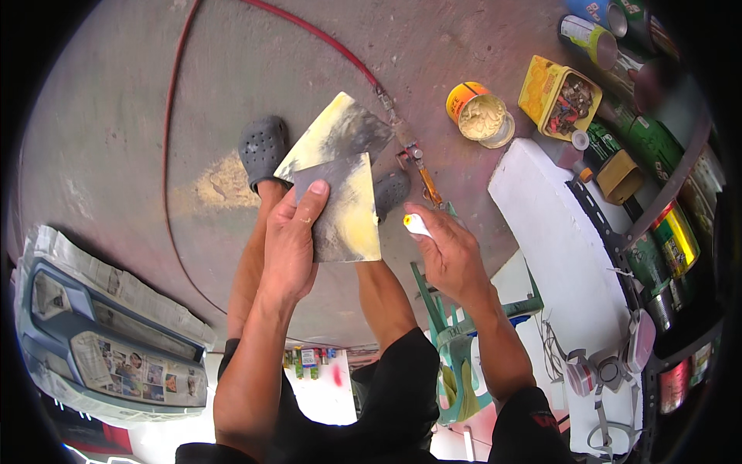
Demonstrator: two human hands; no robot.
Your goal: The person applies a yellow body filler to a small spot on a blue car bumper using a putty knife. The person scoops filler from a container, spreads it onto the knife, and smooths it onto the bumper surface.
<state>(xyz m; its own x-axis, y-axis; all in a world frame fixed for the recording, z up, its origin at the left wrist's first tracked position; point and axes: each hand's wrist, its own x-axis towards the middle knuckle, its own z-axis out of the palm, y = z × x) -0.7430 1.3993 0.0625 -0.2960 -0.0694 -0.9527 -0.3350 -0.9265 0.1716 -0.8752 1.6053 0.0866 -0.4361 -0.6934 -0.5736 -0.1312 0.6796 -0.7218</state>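
Two smeared plates overlap in my left hand, thumb pressed on top, probably to steady them, fingers mostly hidden beneath. My right hand grips a white tube, yellow end exposed; open can ahead, likely for reach.

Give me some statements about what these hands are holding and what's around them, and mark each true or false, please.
1. The left hand holds a flat, smeared plate. True.
2. The right hand is empty. False: it holds a small white tube.
3. The smeared plate overlaps a second plate. True.
4. The round tub is closed. False: it is open, with cream-coloured paste showing.
5. The hose is blue. False: it is red.
6. A yellow box with small pieces inside is near the tub. True.
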